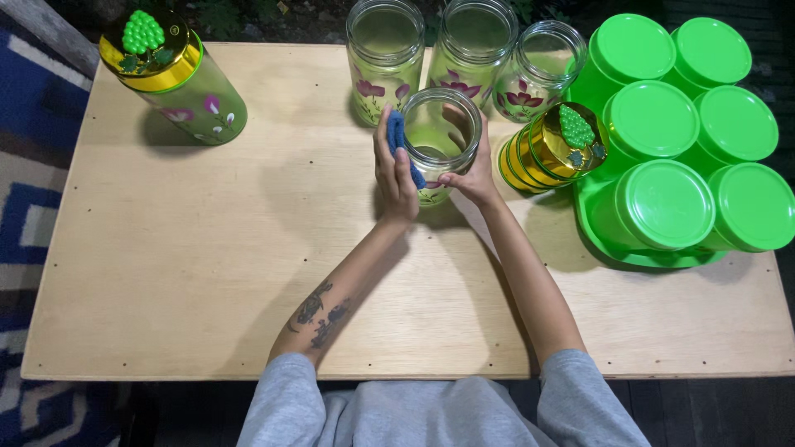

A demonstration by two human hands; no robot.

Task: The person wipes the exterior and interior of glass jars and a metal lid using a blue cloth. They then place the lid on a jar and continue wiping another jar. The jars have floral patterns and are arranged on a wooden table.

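Clear glossy glass jar (439, 141) and soft blue cloth (400, 141) on a matt pale wooden desk (207, 273).
At right, smooth green plastic lids (662, 203); shiny gold metallic lids (551, 153) beside them.

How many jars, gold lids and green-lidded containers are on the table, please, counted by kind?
Open glass jars: 4, one held between the left hand and right hand
Closed glass jar: 1
Loose gold lids: 4, roughly, stacked
Green-lidded containers: 7
Total: about 16

Plywood table (207, 273): lidded jar (178, 79), open glass jars (385, 54), gold lids (551, 149), green tray (596, 240).
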